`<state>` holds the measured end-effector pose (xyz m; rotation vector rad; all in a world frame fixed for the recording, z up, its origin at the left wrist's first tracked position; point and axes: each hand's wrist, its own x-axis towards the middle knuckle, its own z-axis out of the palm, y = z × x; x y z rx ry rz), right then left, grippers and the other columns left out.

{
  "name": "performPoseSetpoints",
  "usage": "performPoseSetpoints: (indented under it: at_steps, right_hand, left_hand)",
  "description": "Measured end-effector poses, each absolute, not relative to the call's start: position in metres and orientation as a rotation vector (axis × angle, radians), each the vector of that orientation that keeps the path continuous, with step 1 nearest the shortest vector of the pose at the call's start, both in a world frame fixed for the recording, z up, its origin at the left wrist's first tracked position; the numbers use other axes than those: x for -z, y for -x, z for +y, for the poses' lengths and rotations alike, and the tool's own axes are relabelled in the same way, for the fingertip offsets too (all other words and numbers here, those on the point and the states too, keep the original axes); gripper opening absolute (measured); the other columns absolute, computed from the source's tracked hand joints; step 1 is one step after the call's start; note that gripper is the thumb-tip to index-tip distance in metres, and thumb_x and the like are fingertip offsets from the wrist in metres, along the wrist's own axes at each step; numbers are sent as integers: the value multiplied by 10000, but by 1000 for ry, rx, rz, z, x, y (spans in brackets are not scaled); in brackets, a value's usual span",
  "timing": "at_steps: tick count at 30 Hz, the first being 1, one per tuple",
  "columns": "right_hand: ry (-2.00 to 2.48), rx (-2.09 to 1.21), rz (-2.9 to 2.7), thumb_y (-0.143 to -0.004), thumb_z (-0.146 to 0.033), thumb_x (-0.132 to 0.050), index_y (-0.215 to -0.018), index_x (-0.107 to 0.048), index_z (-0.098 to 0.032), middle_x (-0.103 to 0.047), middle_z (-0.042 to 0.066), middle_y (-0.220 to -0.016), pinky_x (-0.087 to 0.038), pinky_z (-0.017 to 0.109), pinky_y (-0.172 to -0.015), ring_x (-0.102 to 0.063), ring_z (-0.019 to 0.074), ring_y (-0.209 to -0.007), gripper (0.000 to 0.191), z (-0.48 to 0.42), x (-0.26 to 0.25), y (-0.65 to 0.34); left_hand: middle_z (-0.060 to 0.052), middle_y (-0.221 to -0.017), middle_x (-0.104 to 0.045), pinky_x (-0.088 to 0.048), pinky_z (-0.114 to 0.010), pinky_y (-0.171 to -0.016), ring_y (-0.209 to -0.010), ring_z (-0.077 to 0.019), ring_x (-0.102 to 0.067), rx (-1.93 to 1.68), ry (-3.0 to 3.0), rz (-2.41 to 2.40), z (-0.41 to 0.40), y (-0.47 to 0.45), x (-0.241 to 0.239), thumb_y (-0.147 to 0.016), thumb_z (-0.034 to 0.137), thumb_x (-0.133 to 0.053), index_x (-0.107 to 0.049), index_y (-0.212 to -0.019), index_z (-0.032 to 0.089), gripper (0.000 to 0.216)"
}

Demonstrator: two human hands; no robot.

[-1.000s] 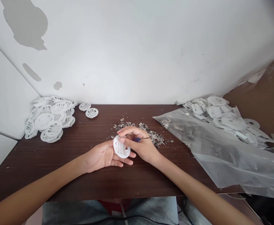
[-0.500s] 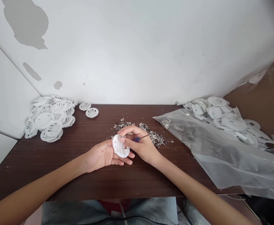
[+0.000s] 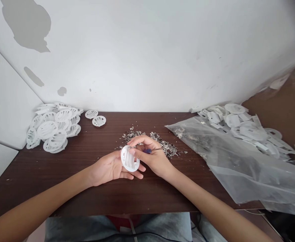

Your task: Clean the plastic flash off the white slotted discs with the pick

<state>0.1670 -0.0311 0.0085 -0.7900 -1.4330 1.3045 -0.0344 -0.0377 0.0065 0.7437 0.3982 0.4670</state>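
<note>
I have the slotted white disc (image 3: 130, 164) central, gripped in the left hand (image 3: 107, 168); the right hand (image 3: 154, 159) clasps a blue-handled tool (image 3: 148, 151). I'd judge this disc unfinished: scraps (image 3: 171, 149) toward one o'clock, seemingly done discs (image 3: 47, 129) at ten, loose parts (image 3: 253, 131) past two.

And here we have it, bare forearms on both sides: the left forearm (image 3: 48, 198) over at eight o'clock, slim and tapering to the wrist, the right forearm (image 3: 208, 198) between four and five. Left hand (image 3: 109, 168) bare, right hand (image 3: 152, 156) bare too, slender-fingered! Down at six o'clock, faded grey-blue trousers (image 3: 86, 227), denim by their look, softly creased. A flash of red cloth (image 3: 122, 220) there, a pale strip (image 3: 132, 227) hanging over it, and a black cord (image 3: 149, 233) crossing the lap!
</note>
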Motion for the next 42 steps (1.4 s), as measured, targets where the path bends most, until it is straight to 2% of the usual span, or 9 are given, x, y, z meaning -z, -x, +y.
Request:
performPoseSetpoints:
  at_steps: [7, 14, 17, 20, 23, 29, 35, 42]
  right_hand:
    - [801, -1329, -1440, -874, -395, -816, -940, -726, -256, -687, 20, -919, -471, 261, -545, -558, 122, -660, 178, -32, -8, -167]
    - [900, -1398, -1454, -828, -428, -849, -1008, -696, -247, -649, -6, -864, -352, 238, -471, -401, 74, -532, 298, -34, -10, -168]
    - [899, -1435, -1433, -829, -461, -843, -1038, -700, -247, -659, -3, -879, -390, 239, -489, -450, 79, -547, 331, -34, -12, -168]
    - [882, -1472, -1390, -894, -508, -767, -1037, -730, -244, -685, 20, -924, -498, 268, -604, -590, 128, -687, 302, -35, -14, -167]
    - [856, -1523, -1328, -928, -502, -724, -1010, -753, -235, -695, 30, -922, -528, 287, -682, -629, 155, -782, 281, -35, -14, -168]
    - [829, -1538, -1339, -919, -445, -738, -978, -738, -228, -685, 15, -884, -507, 271, -652, -619, 139, -736, 224, -35, -13, -169]
    - [871, -1530, -1397, -921, -492, -729, -946, -679, -231, -659, -2, -786, -466, 257, -538, -578, 129, -617, 268, -35, -14, -167]
    - [881, -1480, -1486, -914, -539, -733, -939, -655, -222, -658, 10, -856, -493, 274, -601, -604, 133, -676, 328, -34, -18, -168]
  left_hand:
    - [-163, -1203, -772, -514, -323, -892, -1069, -279, -745, -465, -747, 393, -38, 35, -7, -1019, 557, -507, -739, -1254, 135, 536]
    - [-168, -1180, -784, -526, -321, -893, -1058, -281, -756, -478, -744, 391, -39, 34, -8, -1027, 540, -499, -756, -1225, 131, 523]
    - [-165, -1169, -788, -535, -319, -890, -1054, -285, -760, -477, -738, 392, -39, 35, -7, -1021, 544, -504, -759, -1223, 135, 523]
    - [-180, -1168, -783, -539, -315, -893, -1057, -291, -758, -470, -750, 409, -39, 35, -7, -1016, 549, -501, -776, -1171, 106, 544]
    - [-183, -1163, -783, -539, -313, -892, -1057, -290, -756, -468, -753, 422, -39, 35, -8, -1007, 547, -516, -782, -1148, 102, 538]
    - [-172, -1128, -791, -534, -303, -881, -1033, -273, -754, -461, -769, 457, -40, 33, -8, -1003, 569, -517, -789, -1122, 105, 551]
    - [-177, -1141, -786, -523, -314, -892, -1042, -277, -747, -450, -801, 466, -40, 33, -9, -1013, 558, -505, -782, -1126, 102, 545]
    - [-173, -1132, -786, -522, -323, -894, -1032, -278, -749, -452, -782, 451, -39, 33, -7, -999, 582, -529, -776, -1136, 103, 556]
